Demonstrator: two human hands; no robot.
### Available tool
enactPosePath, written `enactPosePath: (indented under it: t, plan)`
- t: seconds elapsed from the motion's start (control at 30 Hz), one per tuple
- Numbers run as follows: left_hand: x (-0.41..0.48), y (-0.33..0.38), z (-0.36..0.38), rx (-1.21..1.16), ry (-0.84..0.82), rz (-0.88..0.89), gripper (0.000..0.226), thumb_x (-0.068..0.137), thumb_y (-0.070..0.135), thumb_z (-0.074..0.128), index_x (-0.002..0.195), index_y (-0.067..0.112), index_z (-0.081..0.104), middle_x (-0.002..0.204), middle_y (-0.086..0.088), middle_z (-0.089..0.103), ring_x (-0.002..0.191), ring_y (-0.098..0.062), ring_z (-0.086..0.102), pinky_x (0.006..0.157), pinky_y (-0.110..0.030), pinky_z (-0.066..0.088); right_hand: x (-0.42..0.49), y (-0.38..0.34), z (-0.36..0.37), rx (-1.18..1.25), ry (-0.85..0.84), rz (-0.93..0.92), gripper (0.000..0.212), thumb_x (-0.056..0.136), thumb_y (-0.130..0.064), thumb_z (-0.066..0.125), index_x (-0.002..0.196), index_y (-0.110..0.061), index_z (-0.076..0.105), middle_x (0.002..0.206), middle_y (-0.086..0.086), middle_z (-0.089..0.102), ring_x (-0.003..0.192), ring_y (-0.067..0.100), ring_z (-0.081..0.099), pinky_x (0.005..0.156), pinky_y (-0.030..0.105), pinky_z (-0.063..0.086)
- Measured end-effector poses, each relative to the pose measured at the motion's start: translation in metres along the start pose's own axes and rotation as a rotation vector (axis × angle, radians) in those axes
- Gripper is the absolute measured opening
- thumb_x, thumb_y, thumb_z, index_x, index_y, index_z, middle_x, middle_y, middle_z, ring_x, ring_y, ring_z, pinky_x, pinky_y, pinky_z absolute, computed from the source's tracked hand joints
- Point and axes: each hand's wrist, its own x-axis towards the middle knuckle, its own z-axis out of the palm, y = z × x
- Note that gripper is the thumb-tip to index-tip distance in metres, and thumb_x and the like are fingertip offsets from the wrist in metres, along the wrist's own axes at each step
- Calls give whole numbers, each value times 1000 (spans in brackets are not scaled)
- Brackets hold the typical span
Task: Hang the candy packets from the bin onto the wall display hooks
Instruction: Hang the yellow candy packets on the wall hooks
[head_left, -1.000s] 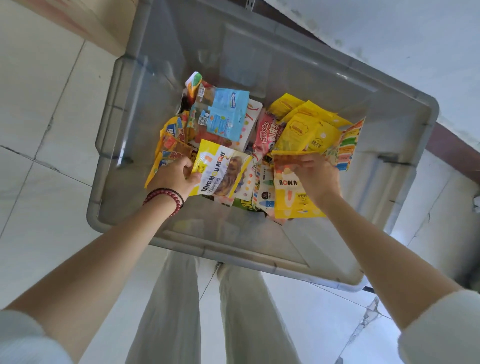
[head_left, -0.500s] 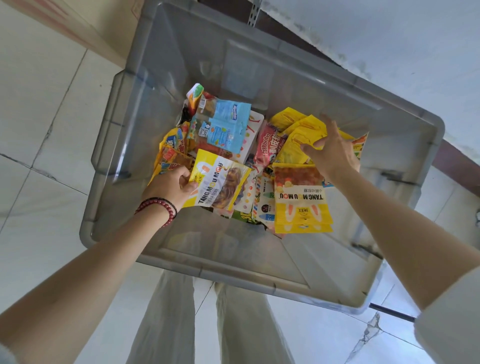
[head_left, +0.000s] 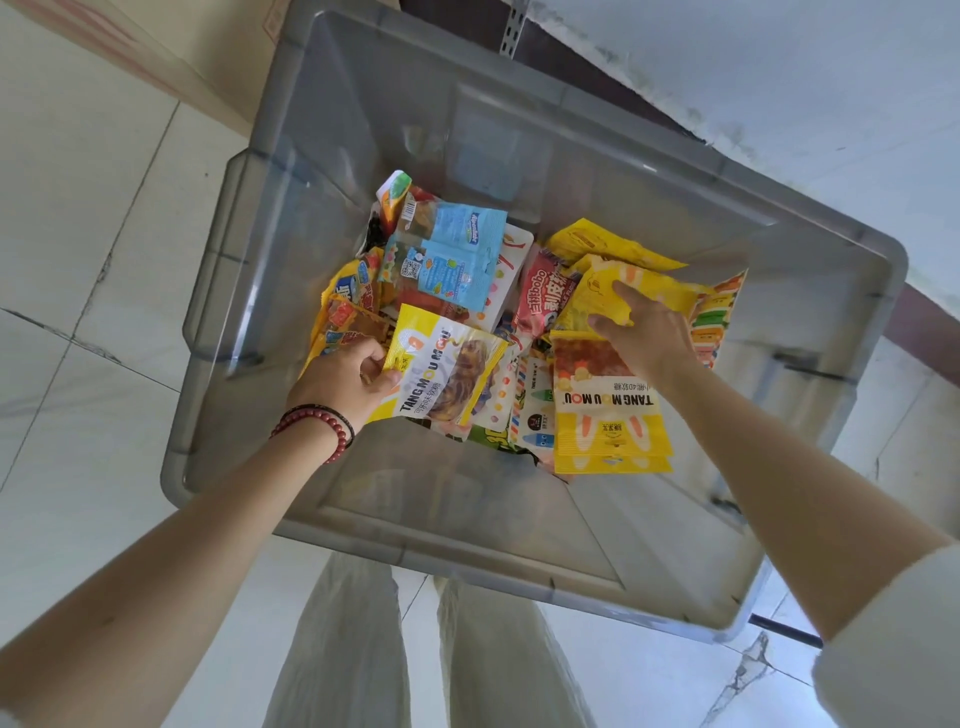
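You are reaching into the bin (head_left: 218, 317) with both hands, your left hand (head_left: 345, 382) pinching the near packet (head_left: 452, 374) by its edge and your right hand (head_left: 647, 335) gripping the far packet (head_left: 652, 291) on the pile (head_left: 452, 265), probably gathering several to save trips to the unseen hooks.

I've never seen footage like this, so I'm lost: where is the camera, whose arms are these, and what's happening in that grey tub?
No machine here: a person wears one wide camera on the head, looking down past their own arms. On the pale tiled floor stands a translucent grey plastic bin holding a heap of colourful candy packets. The left hand, with a red bead bracelet, grips a yellow packet picturing brown swirled sweets. The right hand pinches a crumpled yellow packet farther back. Another yellow packet showing orange sweets lies loose nearer the camera.
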Motion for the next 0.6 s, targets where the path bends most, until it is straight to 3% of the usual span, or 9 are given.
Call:
enactPosePath:
  t: [0.13, 0.23, 0.43, 0.6]
  plan:
    - [-3, 3, 0, -17, -6, 3, 18, 86, 35, 62, 89, 19, 55, 78, 7, 57, 78, -18, 56, 68, -27, 42, -15, 13, 19, -31, 33, -44, 56, 96, -44, 43, 147, -31, 24, 105, 15, 69, 93, 35, 62, 79, 42, 54]
    - [-8, 7, 0, -8, -20, 20, 17, 87, 34, 62, 84, 22, 51, 67, 13, 53, 74, -17, 55, 66, -26, 39, -25, 13, 25, 17, 96, -41, 51, 96, -42, 42, 145, -34, 29, 95, 11, 70, 85, 33, 63, 71, 40, 55]
    - [-16, 12, 2, -1, -44, 49, 18, 87, 34, 62, 80, 21, 50, 66, 14, 54, 75, -21, 58, 66, -30, 45, -68, -5, 30, 138, 170, -33, 42, 98, -41, 41, 139, -34, 41, 101, 9, 69, 91, 32, 62, 63, 32, 47]
    - [-20, 18, 3, 13, -48, 70, 17, 87, 34, 61, 82, 22, 51, 65, 15, 52, 75, -19, 56, 67, -29, 45, -103, -11, 48, 214, 191, 2, 41, 96, -47, 40, 135, -35, 45, 104, 7, 70, 83, 28, 65, 59, 29, 47]
